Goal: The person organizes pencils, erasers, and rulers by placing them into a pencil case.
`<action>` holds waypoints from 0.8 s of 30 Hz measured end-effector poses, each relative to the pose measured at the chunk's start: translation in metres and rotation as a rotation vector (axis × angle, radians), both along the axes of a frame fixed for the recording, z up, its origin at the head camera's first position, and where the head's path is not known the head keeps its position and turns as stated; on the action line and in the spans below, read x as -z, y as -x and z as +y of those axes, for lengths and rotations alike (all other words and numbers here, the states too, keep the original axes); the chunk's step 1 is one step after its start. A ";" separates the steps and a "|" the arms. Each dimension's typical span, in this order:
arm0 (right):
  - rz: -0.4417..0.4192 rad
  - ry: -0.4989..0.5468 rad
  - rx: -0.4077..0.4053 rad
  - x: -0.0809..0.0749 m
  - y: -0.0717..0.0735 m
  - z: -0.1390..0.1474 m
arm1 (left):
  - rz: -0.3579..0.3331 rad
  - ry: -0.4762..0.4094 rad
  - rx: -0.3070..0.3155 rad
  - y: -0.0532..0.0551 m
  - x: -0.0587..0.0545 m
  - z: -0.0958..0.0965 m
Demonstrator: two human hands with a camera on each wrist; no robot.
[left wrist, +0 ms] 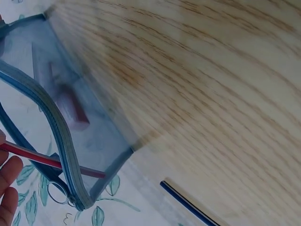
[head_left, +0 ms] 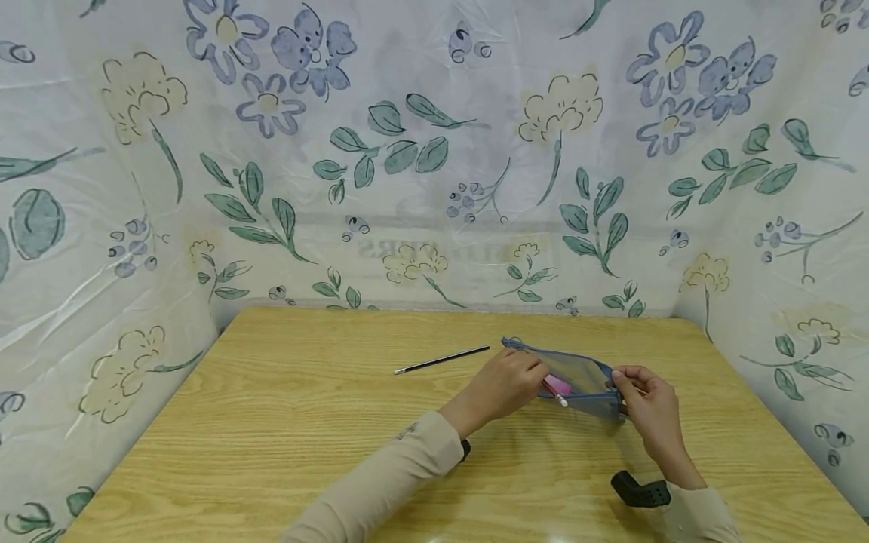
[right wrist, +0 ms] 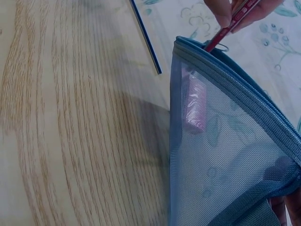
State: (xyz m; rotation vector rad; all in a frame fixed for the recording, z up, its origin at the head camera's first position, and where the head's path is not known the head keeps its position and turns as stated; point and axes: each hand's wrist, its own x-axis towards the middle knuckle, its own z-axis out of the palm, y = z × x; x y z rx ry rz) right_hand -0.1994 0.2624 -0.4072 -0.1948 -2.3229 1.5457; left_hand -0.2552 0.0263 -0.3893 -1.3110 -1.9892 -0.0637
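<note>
A blue mesh zipper pouch (head_left: pixel 592 408) is held above the table, its zipper open. My right hand (head_left: pixel 653 411) grips the pouch at its right end, thumb on the zipper edge. My left hand (head_left: pixel 504 378) pinches a red pencil (right wrist: pixel 233 22) at the pouch's far end. One end of the pencil reaches through the opening into the pouch, seen in the left wrist view; its white eraser end points toward me in the head view. Inside the pouch lies a pink block (right wrist: pixel 195 103), seen through the mesh. Some right-hand fingers are hidden behind the pouch.
A dark blue pencil (head_left: pixel 441 360) with a white end lies on the wooden table (head_left: pixel 285 422), left of the pouch. Floral sheeting (head_left: pixel 421 188) stands behind the table and along both sides. A metal ring (left wrist: pixel 57 192) hangs from the zipper.
</note>
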 end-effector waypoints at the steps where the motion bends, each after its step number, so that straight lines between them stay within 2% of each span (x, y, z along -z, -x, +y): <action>1: 0.001 0.001 0.002 0.000 0.000 0.000 | 0.008 0.006 -0.013 0.000 0.000 0.001; 5: 0.005 0.009 -0.001 0.000 0.000 0.000 | 0.006 0.019 -0.042 0.001 0.001 0.006; 10: 0.000 0.005 -0.002 0.000 -0.001 0.000 | -0.015 0.015 -0.050 0.003 0.001 0.010; 17: 0.003 0.002 0.000 0.001 -0.002 0.002 | -0.088 0.017 -0.037 0.007 0.005 0.018; 24: 0.011 0.021 -0.009 0.002 -0.003 0.002 | -0.100 0.072 -0.090 0.006 0.004 0.025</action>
